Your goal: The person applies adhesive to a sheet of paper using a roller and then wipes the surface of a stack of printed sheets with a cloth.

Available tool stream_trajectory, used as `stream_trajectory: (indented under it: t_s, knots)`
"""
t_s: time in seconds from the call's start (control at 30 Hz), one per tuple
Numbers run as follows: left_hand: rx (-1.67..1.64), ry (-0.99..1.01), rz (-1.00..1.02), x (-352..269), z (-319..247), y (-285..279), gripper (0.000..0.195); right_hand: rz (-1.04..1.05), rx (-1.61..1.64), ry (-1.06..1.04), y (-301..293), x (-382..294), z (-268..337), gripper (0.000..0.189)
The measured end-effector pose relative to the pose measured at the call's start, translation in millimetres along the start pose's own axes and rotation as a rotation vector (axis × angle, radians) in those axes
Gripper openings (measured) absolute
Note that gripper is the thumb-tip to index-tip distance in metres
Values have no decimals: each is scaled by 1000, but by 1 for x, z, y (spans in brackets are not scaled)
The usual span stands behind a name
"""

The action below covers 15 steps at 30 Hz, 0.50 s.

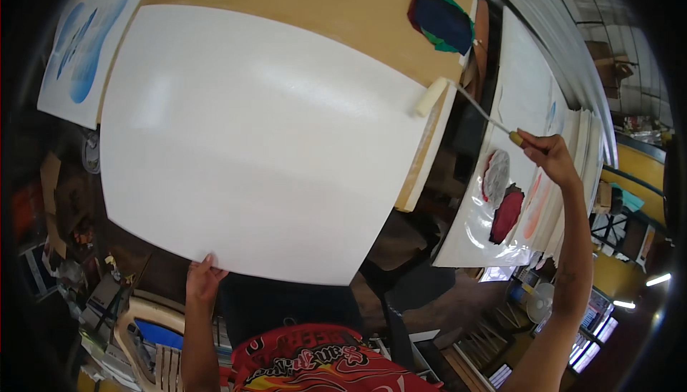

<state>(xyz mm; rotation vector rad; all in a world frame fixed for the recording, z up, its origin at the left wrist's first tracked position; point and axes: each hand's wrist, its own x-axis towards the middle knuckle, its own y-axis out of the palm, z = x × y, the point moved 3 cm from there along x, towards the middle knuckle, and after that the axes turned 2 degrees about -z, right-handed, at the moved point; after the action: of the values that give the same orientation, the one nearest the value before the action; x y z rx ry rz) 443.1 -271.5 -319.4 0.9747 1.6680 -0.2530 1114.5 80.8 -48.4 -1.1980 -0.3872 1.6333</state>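
Observation:
A large glossy white sheet (252,145) lies before me, its near part reaching past the tan tabletop (354,38). My left hand (204,279) pinches the sheet's near edge at the lower left, thumb on top. Out to the right, my right hand (547,153) holds the handle of a paint roller with a long metal rod. The pale roller sleeve (430,97) is over the sheet's right edge; whether it touches the sheet cannot be told.
Folded dark cloths (441,19) lie at the table's far right. Another table, covered in glossy sheeting (467,242), stands at the right with a grey cloth (496,174) and a red cloth (506,216). A printed sheet (86,43) lies left. A plastic chair (126,333) stands lower left.

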Motion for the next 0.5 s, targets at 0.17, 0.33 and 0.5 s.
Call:
stream_trajectory:
  t_s: [0.17, 0.33, 0.5]
  knots:
    - [149, 2, -68, -13, -16, 17, 31, 80, 32, 33, 17, 12, 4, 38]
    - [254, -3, -215, -10, -19, 20, 34, 111, -83, -14, 12, 34, -10, 39]
    - [252, 2, -203, -8, -20, 20, 35, 186, -218, -168, 33, 78, 55, 38]
